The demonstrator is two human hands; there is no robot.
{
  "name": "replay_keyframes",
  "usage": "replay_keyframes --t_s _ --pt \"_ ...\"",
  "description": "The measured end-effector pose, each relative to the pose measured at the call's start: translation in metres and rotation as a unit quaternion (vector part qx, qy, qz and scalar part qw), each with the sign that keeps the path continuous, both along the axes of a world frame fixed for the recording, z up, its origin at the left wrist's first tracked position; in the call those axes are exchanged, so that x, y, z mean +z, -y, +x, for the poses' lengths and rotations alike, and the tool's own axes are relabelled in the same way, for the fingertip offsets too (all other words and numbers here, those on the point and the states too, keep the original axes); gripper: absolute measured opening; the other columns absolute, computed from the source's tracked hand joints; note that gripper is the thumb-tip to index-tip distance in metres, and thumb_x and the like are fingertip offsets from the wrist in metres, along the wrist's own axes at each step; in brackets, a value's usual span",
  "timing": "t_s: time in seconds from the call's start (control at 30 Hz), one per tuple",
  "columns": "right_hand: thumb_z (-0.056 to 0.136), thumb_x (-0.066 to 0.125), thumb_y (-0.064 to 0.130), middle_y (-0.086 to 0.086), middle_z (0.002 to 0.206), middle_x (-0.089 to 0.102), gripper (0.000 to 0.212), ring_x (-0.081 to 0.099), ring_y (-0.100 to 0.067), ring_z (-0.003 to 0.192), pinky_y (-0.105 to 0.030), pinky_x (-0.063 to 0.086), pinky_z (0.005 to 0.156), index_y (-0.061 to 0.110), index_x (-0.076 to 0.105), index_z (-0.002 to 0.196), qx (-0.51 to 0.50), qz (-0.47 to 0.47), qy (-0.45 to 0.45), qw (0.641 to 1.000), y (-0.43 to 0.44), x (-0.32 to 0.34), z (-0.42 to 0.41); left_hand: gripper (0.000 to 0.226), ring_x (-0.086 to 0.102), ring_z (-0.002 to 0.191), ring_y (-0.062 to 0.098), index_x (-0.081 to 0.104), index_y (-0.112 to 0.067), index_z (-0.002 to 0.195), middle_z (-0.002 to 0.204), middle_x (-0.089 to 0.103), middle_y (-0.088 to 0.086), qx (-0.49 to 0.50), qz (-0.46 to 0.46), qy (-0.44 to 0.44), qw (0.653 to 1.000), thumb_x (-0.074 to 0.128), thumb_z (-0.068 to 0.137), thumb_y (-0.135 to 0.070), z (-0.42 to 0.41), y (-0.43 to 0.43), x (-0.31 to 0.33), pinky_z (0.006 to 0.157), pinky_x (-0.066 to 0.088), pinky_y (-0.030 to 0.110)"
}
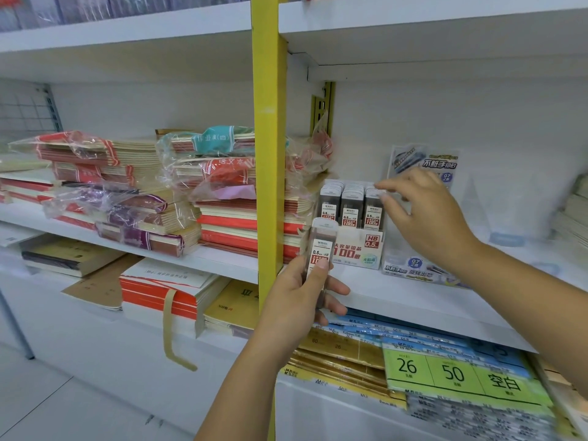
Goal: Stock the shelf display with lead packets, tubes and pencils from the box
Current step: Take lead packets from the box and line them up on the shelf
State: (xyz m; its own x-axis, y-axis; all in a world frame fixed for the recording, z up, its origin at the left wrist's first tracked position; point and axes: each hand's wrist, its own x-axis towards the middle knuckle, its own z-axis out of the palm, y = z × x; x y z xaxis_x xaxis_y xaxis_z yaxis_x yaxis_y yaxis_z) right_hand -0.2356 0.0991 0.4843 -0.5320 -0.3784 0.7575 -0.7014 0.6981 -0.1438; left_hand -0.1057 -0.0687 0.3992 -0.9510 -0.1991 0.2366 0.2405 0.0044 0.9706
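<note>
Lead packets (350,202) fill three rows of the display box (359,249) on the shelf (413,300). Left hand (296,300) grips a spare packet (319,246) just before it; right hand (423,218) touches the right row, grip unclear. Best slot the spare in upright, label forward.

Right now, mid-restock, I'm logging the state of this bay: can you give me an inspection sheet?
Surface: white shelf carries the display.
Job's things: three rows of packets in the display; one held packet.
Clutter: blue box beside the display.
Grippers: left hand grips the held packet; right hand at the right row's tops, grip unclear.
Cables: nothing seen.
Surroundings: notebooks left of the yellow post; paper packs below.
</note>
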Motion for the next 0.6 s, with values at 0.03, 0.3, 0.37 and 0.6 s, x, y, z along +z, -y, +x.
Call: replay_keyframes --t_s 0.03,0.3,0.37,0.6 --pt "0.096 0.053 0.026 0.008 0.098 0.062 0.026 0.053 -0.009 0.094 -0.018 0.038 0.079 0.023 0.066 0.118 0.047 -0.03 0.03 0.998 0.001 0.0 0.012 0.019 0.07 0.066 0.015 0.057 -0.03 0.115 0.087 0.076 0.001 -0.006 -0.003 -0.002 1.0 0.045 0.103 -0.039 -0.001 -0.002 0.002 0.05 0.051 0.021" --pt "0.089 0.066 0.013 0.012 0.093 0.074 0.026 0.069 -0.002 0.084 -0.018 0.053 0.074 0.03 0.064 0.109 0.268 -0.121 0.294 0.909 0.009 -0.007 0.049 0.019 0.071 0.08 0.013 0.068 -0.027 0.106 0.09 0.075 -0.001 -0.009 -0.021 -0.027 0.999 0.053 0.1 -0.037 -0.017 -0.018 0.009 0.055 0.054 0.022" --pt "0.09 0.065 0.013 0.014 0.087 0.073 0.025 0.067 0.001 0.074 -0.013 0.05 0.061 0.036 0.064 0.1 0.255 -0.19 0.257 0.913 0.002 0.001 0.04 0.017 0.065 0.089 0.001 0.07 -0.034 0.108 0.096 0.072 -0.01 0.061 -0.086 -0.067 0.992 0.058 0.097 -0.038 -0.025 -0.017 0.006 0.064 0.053 0.017" --pt "0.091 0.06 0.021 0.021 0.088 0.061 0.024 0.056 0.004 0.075 -0.009 0.04 0.066 0.04 0.053 0.103 0.135 -0.114 0.02 0.984 -0.013 0.028 0.007 0.054 0.002 0.151 0.003 0.032 -0.029 0.153 0.163 0.02 -0.013 0.2 -0.43 -0.164 0.865 0.049 0.102 -0.036 -0.047 -0.017 -0.008 0.121 0.004 0.026"
